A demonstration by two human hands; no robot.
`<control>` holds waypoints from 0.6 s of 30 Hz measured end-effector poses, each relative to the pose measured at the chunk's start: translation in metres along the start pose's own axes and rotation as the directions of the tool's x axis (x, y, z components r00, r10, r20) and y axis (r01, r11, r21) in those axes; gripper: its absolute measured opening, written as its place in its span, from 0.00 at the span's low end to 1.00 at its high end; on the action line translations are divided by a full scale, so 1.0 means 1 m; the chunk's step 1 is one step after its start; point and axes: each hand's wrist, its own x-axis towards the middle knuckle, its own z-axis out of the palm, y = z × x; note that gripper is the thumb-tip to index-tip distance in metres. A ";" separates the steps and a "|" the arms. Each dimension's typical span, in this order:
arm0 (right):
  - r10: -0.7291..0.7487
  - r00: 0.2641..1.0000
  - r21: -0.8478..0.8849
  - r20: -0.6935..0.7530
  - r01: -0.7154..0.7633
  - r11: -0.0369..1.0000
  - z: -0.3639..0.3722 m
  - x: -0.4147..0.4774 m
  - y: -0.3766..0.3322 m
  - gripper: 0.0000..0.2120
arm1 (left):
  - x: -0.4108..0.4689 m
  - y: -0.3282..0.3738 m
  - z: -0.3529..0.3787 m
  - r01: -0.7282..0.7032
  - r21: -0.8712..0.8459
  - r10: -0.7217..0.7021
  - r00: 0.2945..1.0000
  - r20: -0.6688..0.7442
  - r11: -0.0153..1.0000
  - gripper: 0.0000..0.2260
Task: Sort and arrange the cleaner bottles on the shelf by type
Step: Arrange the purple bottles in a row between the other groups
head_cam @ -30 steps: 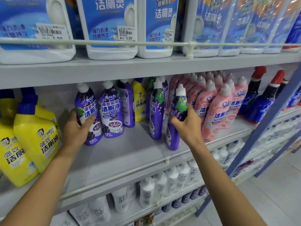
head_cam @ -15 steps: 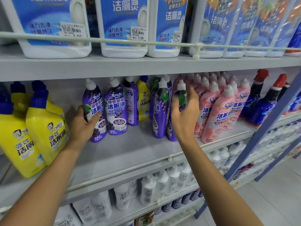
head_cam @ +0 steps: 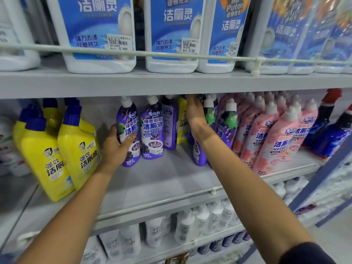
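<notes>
Now my left hand (head_cam: 116, 147) grips an upright purple bottle (head_cam: 128, 130), while my right hand (head_cam: 196, 115), fingers extended and empty, reaches back toward the stray yellow bottle (head_cam: 182, 121) just left of it.

Bright even light, soft shadows, blurred warped edges, sharper centre

Purple bottles (head_cam: 152, 130) with white caps stand upright mid-shelf, yellow bottles (head_cam: 76, 149) grouped left, pink bottles (head_cam: 276, 138) packed tight on the right.

Glossy plastic purple bottles (head_cam: 152, 130); matt grey painted metal shelf (head_cam: 162, 180)
</notes>
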 end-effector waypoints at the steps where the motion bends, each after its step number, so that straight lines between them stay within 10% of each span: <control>1: 0.032 0.999 -0.028 -0.031 -0.033 0.999 0.007 0.013 0.003 0.27 | 0.000 0.000 0.000 -0.006 -0.002 0.006 1.000 -0.001 1.000 0.15; 18: 0.123 0.960 -0.223 -0.253 -0.181 0.958 0.038 0.085 0.025 0.17 | 0.001 -0.006 0.004 -0.018 0.015 0.019 0.999 -0.037 1.000 0.19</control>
